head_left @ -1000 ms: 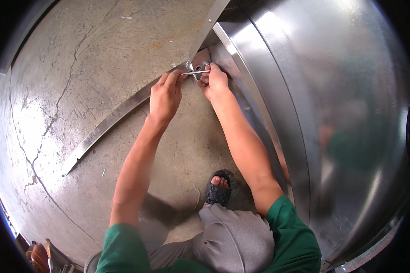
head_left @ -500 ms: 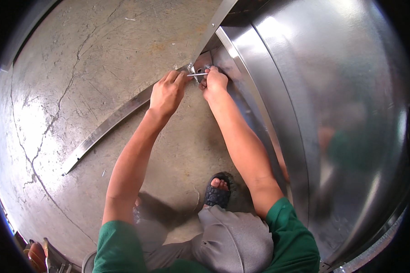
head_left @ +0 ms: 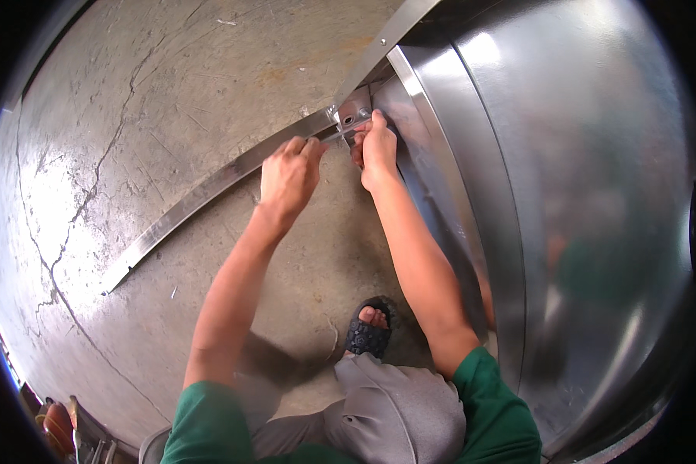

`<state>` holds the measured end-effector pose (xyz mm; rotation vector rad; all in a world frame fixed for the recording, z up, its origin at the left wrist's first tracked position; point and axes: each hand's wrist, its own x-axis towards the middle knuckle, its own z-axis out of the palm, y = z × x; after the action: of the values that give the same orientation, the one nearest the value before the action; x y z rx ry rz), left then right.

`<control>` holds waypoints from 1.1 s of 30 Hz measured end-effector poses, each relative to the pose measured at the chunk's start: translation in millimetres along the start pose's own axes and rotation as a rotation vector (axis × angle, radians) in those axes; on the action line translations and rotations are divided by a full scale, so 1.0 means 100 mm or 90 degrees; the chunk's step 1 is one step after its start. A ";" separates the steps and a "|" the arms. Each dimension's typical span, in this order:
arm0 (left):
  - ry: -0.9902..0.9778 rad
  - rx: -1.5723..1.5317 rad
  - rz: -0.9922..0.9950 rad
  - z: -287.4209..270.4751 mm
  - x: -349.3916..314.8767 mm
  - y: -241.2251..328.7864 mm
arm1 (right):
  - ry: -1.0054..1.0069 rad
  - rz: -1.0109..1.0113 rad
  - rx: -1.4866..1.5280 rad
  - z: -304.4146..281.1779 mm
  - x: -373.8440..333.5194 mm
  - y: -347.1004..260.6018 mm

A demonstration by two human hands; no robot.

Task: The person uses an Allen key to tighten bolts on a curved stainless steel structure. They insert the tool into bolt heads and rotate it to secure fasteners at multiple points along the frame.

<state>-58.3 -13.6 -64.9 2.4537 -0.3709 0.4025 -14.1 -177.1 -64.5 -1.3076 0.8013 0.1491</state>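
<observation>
A thin, shiny metal rod [head_left: 336,139], blurred, spans the gap between my two hands beside the inner corner of a metal frame. My left hand [head_left: 290,176] has its fingers closed around the rod's left end. At the other end, my right hand [head_left: 379,151] is closed with the thumb up, close against the frame; what its fingers grip is hidden. Just beyond them, a metal corner plate [head_left: 356,106] shows a round hole. A long flat metal strip [head_left: 209,185] runs from this corner to the lower left, just above the floor.
A large polished sheet-metal panel [head_left: 588,155] fills the right side. Another metal bar [head_left: 383,46] rises from the corner toward the top. Below is cracked concrete floor [head_left: 185,325], with my sandalled foot [head_left: 370,329] on it. Reddish objects [head_left: 58,425] sit at the lower left.
Both hands have come slightly down from the corner plate, the right also shifting right, so the hole shows more clearly. The rod now slants more and is blurred. The view has shifted slightly.
</observation>
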 end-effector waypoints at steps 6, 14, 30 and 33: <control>-0.163 0.084 0.149 -0.36 0.69 -0.15 | -0.066 0.070 0.133 -0.01 -0.05 -0.12; -0.153 0.089 0.194 -0.42 0.73 -0.10 | -0.049 0.130 0.207 0.01 0.02 -0.15; -0.074 0.100 0.056 -0.14 0.29 -0.05 | -0.097 0.084 0.014 0.10 -0.18 0.08; -0.072 0.060 0.076 -0.10 0.16 -0.08 | -0.160 0.006 -0.011 0.24 -0.22 0.33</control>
<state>-43.0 -3.7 -55.4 2.5604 -0.5600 0.3385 -36.8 -139.2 -76.7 -1.2719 0.5923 0.3220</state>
